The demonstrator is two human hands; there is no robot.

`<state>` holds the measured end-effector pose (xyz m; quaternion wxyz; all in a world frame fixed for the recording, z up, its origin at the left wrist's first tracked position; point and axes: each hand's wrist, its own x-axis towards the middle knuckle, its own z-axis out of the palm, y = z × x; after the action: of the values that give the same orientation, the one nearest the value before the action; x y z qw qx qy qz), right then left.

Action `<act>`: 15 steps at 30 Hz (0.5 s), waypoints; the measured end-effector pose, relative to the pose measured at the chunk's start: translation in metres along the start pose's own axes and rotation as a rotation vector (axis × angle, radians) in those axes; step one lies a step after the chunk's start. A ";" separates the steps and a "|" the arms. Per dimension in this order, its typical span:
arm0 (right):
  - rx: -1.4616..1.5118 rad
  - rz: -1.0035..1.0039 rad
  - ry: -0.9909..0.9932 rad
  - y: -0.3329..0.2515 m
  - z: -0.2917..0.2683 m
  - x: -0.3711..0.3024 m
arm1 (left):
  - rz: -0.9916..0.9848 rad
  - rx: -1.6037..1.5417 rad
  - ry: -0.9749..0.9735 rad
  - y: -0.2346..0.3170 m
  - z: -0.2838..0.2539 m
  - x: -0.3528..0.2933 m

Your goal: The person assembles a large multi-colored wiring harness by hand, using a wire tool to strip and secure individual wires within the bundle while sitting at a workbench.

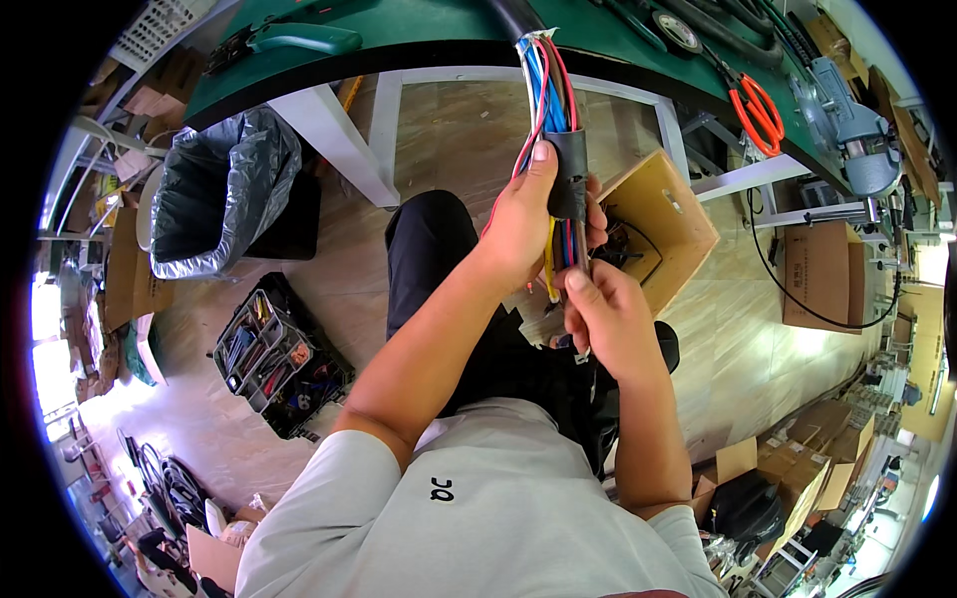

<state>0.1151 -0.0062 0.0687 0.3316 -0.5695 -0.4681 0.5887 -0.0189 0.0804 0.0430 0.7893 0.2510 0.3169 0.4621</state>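
A thick black cable (pixel 513 18) comes over the bench edge, its jacket ending in a bundle of blue, red, white and brown wires (pixel 554 95). Around the middle of the bundle sits a black sleeve or tape wrap (pixel 567 179); which of the two, I cannot tell. My left hand (pixel 523 209) is closed around this wrapped part, thumb along its side and fingertips showing behind. Just below, my right hand (pixel 613 311) pinches the lower wires, where yellow, blue, red and brown strands (pixel 564 244) come out. The wire ends are partly hidden by my fingers.
The green bench (pixel 419 48) ahead holds orange-handled scissors (pixel 758 112), a green-handled tool (pixel 304 38) and a grey vise (pixel 867 159). An open carton (pixel 693 224) stands beneath. To the left are a lined bin (pixel 199 214) and a toolbox (pixel 274 349).
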 end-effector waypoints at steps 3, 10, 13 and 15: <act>0.188 0.068 0.046 -0.006 0.008 0.014 | -0.019 -0.236 0.058 0.021 0.017 -0.001; 0.065 -0.034 0.116 -0.006 0.016 0.011 | 0.125 0.085 0.249 0.019 0.021 0.016; 0.023 -0.027 0.131 -0.018 0.013 0.002 | 0.137 0.086 0.273 0.020 0.026 0.015; 0.004 -0.034 0.131 -0.025 0.011 -0.001 | 0.126 0.119 0.297 0.020 0.027 0.016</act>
<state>0.1004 -0.0007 0.0916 0.3726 -0.5982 -0.4539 0.5452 -0.0041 0.1007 0.0708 0.6872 0.2456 0.4403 0.5230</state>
